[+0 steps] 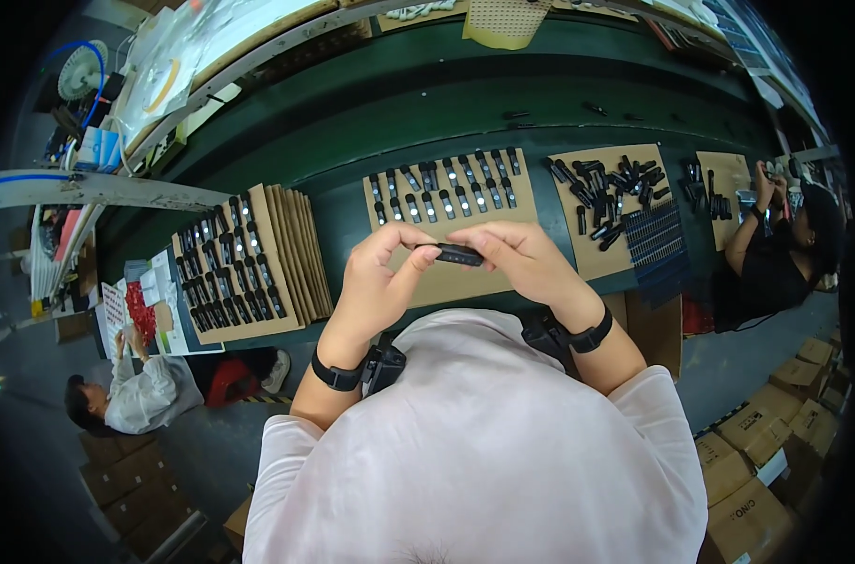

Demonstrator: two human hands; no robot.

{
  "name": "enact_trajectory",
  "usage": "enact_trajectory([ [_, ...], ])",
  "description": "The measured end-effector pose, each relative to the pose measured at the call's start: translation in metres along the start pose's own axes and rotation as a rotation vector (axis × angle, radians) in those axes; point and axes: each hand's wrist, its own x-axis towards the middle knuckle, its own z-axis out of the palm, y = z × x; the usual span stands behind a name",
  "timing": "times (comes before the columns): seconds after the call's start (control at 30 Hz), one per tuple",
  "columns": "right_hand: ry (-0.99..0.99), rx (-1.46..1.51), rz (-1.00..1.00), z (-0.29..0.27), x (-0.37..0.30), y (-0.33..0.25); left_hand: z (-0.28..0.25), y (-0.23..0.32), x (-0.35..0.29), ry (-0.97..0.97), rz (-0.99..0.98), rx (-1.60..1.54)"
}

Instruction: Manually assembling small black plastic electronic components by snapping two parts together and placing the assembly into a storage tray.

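Black stick gadget (458, 255) is pinched between left hand (376, 271) and right hand (533, 261), two rows (446, 203) already laid out, jumbled pile (585, 195) seemingly left

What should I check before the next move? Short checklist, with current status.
1. Piece supported on both sides: ok. Left hand and right hand both grip the black piece.
2. Ends of that piece in plain sight: not ok, fingers partly cover them.
3. Pieces on the middle cardboard sheet lined up: ok, two rows, a few tilted.
4. Loose pieces on the right-hand cardboard sheet sorted: not ok, jumbled.
5. Co-workers away from the hands: ok, one far left, one far right.
6. Piece free of defects: cannot tell, too small.
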Motion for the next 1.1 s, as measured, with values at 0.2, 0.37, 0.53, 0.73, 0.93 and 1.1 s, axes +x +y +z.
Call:
enact_trajectory([
  [0.2,-0.173,0.079,0.141,-0.01,0.002,0.031,0.0,-0.013,0.014,-0.159,0.283,0.276],
  [0.37,-0.035,-0.068,0.312,-0.041,0.017,0.084,0.001,-0.034,0.013,-0.128,0.126,0.286],
  [0.53,0.409,-0.346,0.4,-0.112,0.045,0.169,-0.004,-0.055,0.015,-0.051,0.027,0.265],
  [0.73,0.523,-0.848,0.432,-0.138,0.066,0.198,-0.016,-0.076,0.011,-0.039,-0.041,0.296],
  [0.93,0.545,-0.892,0.501,-0.138,0.081,0.207,-0.017,-0.094,0.021,-0.056,-0.143,0.279],
  [1.1,0.541,-0.89,0.536,-0.137,0.082,0.201,-0.011,-0.106,0.042,-0.085,-0.169,0.248],
])
